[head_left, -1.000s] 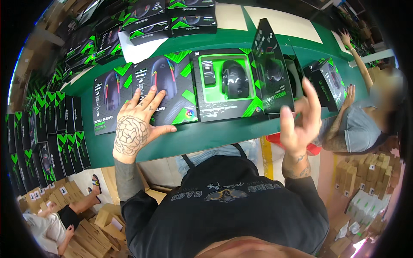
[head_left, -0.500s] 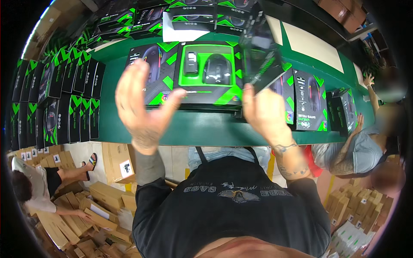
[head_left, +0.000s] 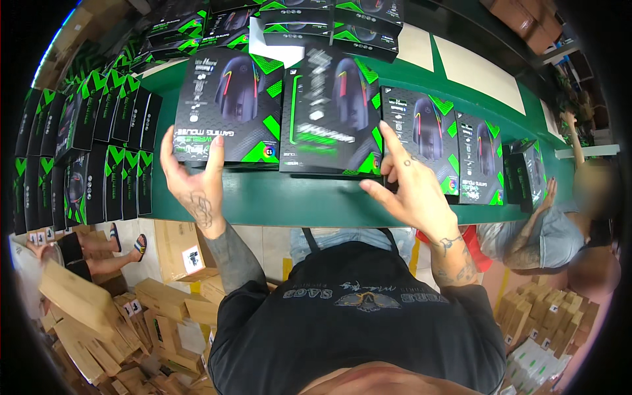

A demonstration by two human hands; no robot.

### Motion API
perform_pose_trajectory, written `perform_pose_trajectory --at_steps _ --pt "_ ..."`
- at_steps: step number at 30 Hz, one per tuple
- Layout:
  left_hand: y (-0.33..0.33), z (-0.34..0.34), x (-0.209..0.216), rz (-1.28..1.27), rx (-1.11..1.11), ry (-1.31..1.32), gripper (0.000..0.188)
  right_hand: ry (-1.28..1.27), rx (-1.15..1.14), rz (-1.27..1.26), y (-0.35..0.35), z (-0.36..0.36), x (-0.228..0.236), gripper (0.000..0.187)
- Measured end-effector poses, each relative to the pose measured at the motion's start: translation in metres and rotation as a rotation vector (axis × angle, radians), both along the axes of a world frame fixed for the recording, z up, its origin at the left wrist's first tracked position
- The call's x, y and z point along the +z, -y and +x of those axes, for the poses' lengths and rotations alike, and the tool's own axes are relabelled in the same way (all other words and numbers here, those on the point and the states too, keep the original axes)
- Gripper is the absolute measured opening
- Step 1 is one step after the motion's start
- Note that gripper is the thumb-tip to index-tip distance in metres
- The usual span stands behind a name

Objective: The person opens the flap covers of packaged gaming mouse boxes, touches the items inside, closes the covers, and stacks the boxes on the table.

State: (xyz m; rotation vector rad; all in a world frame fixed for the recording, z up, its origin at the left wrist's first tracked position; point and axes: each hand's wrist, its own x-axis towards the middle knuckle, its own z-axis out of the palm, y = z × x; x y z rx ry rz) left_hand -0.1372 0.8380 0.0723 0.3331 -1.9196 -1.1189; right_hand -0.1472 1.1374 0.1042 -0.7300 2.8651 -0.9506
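My left hand (head_left: pixel 197 191) grips the lower left corner of a black and green gaming mouse box (head_left: pixel 227 99), thumb on its printed front and fingers along its side. To the right of it, a second mouse box (head_left: pixel 296 161) has its front flap (head_left: pixel 332 112) swung nearly closed, blurred by motion; a strip of bright green interior shows along its left side. My right hand (head_left: pixel 411 184) is at that flap's right edge, index finger stretched out against it, thumb apart, other fingers curled, nothing held. Further right stands another mouse box (head_left: pixel 421 135).
Rows of similar boxes (head_left: pixel 118 145) stand at the left end of the green table (head_left: pixel 263 204), with more stacked (head_left: pixel 365 29) along the back. Co-workers are at the right and lower left. Brown cartons (head_left: pixel 168 296) cover the floor at lower left.
The middle box's flap has swung left over the mouse and dark small item inside, out of my right hand's grasp. My left hand has closed on the left box, which now sits higher and tilted.
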Motion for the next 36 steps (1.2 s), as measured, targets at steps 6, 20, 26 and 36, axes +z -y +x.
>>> perform_pose_trajectory --at_steps 6,20,26,36 --pt "-0.067 -0.002 0.001 -0.612 -0.348 -0.143 0.043 -0.039 -0.187 -0.024 -0.033 0.019 0.011 0.062" --pt "0.062 -0.007 0.029 -0.496 0.182 0.341 0.06 0.138 -0.699 -0.365 -0.271 0.01 -0.067 0.051" --pt "0.095 -0.048 -0.034 0.415 -0.765 0.542 0.063 0.22 -0.533 -0.659 -0.267 0.002 -0.084 0.053" --pt "0.086 -0.098 0.014 0.567 -0.846 -0.047 0.069 -0.143 -0.508 -1.083 -0.262 -0.06 -0.05 0.061"
